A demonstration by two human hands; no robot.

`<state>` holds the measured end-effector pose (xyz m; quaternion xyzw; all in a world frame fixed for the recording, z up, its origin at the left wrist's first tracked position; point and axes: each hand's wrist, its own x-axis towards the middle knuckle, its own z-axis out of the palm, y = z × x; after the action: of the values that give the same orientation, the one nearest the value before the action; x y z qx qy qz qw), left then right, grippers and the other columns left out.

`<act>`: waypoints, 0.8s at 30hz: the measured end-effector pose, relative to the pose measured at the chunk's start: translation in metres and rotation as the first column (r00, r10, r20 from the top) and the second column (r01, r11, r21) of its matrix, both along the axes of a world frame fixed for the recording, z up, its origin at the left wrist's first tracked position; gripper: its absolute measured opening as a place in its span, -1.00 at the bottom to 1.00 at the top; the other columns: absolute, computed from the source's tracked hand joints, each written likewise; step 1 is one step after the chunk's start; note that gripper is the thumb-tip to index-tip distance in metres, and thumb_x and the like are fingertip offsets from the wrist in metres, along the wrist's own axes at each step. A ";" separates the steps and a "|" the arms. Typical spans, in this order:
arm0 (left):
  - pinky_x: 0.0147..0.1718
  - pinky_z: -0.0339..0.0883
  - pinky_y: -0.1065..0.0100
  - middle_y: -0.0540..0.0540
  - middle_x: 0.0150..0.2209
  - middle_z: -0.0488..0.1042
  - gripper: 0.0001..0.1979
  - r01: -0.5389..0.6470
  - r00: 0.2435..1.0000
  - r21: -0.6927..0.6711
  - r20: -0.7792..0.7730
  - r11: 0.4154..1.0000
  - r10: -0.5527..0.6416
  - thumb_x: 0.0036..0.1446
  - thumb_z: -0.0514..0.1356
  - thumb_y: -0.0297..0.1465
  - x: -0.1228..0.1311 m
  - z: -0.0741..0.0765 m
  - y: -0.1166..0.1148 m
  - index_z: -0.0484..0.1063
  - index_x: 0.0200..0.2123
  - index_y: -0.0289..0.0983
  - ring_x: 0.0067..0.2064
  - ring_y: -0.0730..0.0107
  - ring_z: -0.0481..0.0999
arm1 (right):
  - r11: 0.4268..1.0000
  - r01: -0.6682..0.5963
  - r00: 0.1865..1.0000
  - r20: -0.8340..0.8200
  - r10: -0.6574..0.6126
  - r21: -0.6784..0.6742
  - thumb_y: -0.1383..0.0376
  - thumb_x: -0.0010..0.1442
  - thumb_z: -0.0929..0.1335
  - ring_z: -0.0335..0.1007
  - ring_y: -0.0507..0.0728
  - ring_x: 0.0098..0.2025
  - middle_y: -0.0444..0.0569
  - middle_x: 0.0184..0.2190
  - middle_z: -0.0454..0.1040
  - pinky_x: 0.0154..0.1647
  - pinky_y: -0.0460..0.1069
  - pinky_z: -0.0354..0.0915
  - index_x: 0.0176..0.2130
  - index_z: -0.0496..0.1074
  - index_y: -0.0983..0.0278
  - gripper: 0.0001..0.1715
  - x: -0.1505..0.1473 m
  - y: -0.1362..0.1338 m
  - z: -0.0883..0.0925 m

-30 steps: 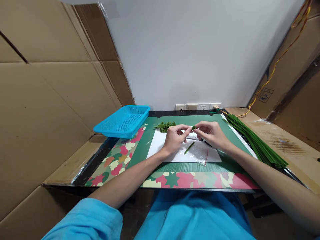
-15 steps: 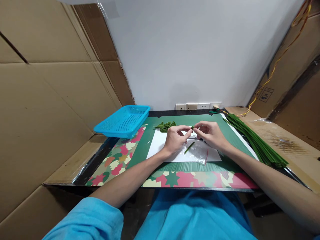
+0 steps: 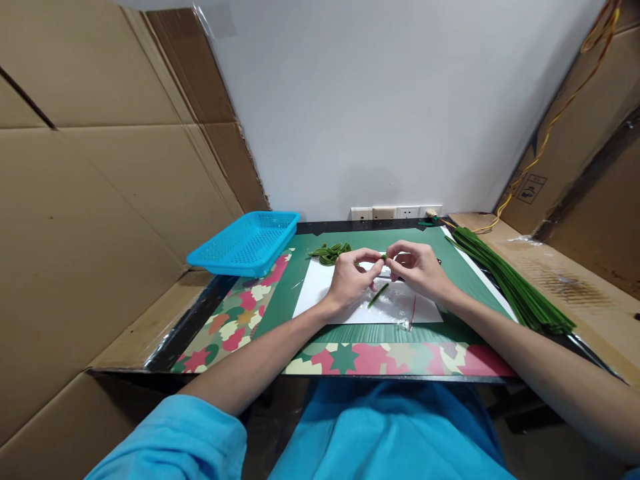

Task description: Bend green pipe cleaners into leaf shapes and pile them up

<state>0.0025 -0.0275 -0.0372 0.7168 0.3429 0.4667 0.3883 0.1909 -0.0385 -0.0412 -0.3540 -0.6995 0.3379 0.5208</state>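
My left hand (image 3: 353, 275) and my right hand (image 3: 416, 268) meet fingertip to fingertip above a white sheet (image 3: 315, 293). Pinched between them is a small green piece (image 3: 384, 258), mostly covered by the fingers. Below the hands a short green stem (image 3: 379, 295) lies on a clear plastic bag (image 3: 400, 310) with a red line. A dark, thin tool is partly hidden behind my right hand. Just left of my left hand, at the sheet's far edge, rests a small heap of bent green pieces (image 3: 330, 253).
A blue perforated basket (image 3: 245, 243) stands at the left of the green mat (image 3: 285, 293). Long green stems (image 3: 510, 280) lie bundled at the right. Cardboard walls flank both sides, and sockets (image 3: 397, 213) line the wall behind. A yellow cord hangs at right.
Both hands keep their pinch on the small green piece, with only a slight shift of the fingers. A bit more of the dark tool shows beyond my right hand.
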 end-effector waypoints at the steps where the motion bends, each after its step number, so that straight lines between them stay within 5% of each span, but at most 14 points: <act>1: -0.63 0.39 0.44 -0.18 -0.14 0.65 -0.66 0.002 1.000 -0.002 0.008 1.000 -0.002 0.19 0.36 -0.14 0.000 -0.001 0.000 0.60 -0.18 -0.33 -0.58 0.49 0.54 | 1.000 -0.016 1.000 -0.014 0.016 -0.011 0.00 0.21 0.49 0.47 0.07 -0.49 -0.10 -0.42 0.44 -0.45 -0.04 0.40 -0.30 0.46 0.26 -0.61 0.001 0.001 -0.001; 12: -0.62 0.42 0.40 -0.22 -0.17 0.67 -0.63 0.069 0.998 -0.043 0.012 0.997 -0.069 0.20 0.34 -0.13 0.000 -0.002 0.005 0.63 -0.17 -0.36 -0.58 0.45 0.54 | 0.974 -0.193 0.980 -0.063 0.187 -0.120 -0.04 0.18 0.50 0.49 0.09 -0.41 -0.11 -0.45 0.47 -0.24 0.02 0.45 -0.31 0.50 0.27 -0.57 0.013 0.010 -0.001; 24: -0.63 0.43 0.40 -0.22 -0.23 0.66 -0.62 0.076 0.997 -0.054 0.026 0.996 -0.074 0.14 0.38 -0.12 0.001 -0.001 0.007 0.64 -0.22 -0.37 -0.57 0.42 0.55 | 0.961 -0.223 0.975 -0.064 0.215 -0.164 -0.05 0.15 0.52 0.52 0.13 -0.35 -0.07 -0.42 0.49 -0.19 0.04 0.45 -0.31 0.52 0.28 -0.55 0.018 0.010 0.001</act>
<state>0.0037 -0.0209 -0.0379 0.7126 0.3239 0.4506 0.4293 0.2088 -0.0289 -0.0403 -0.3099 -0.6909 0.4599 0.4638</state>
